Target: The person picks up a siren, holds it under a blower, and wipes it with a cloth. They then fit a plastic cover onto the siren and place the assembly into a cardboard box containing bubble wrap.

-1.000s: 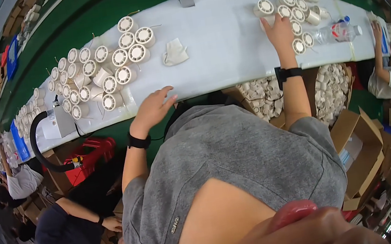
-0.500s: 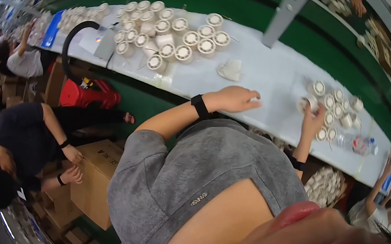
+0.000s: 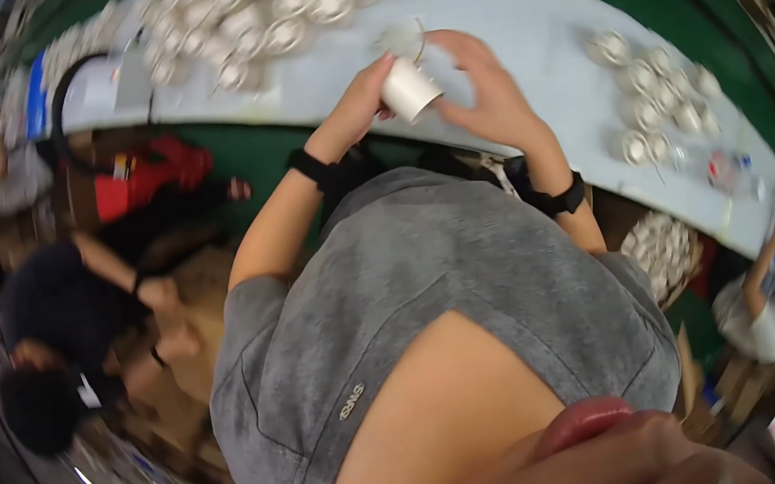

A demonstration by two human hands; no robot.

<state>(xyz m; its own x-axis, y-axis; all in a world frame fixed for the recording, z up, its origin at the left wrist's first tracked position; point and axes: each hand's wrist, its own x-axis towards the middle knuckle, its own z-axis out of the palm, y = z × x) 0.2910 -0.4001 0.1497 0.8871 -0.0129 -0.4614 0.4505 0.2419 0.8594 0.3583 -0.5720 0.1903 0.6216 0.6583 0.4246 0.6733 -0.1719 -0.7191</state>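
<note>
A white plastic cylinder (image 3: pixel 411 90) is in front of me, tilted, over the near edge of the table. My left hand (image 3: pixel 356 111) is closed on its left side, thumb on top. My right hand (image 3: pixel 494 96) stands open just to its right, fingers and thumb spread in a curve, with a gap to the cylinder. A thin wire (image 3: pixel 421 41) shows by the cylinder's far end; where it attaches is hard to make out. Behind it lies a crumpled translucent piece (image 3: pixel 397 38), partly hidden.
Many similar white cylinders (image 3: pixel 240 24) crowd the table's far left; a smaller group (image 3: pixel 651 92) stands at right beside a plastic bottle (image 3: pixel 730 173). The white tabletop (image 3: pixel 536 29) borders a green surface. A red machine (image 3: pixel 157 173) and a co-worker (image 3: pixel 67 310) are at left.
My right hand has come from the right group to the middle, beside my left hand. The cylinder it held is now in my left hand. The view has shifted.
</note>
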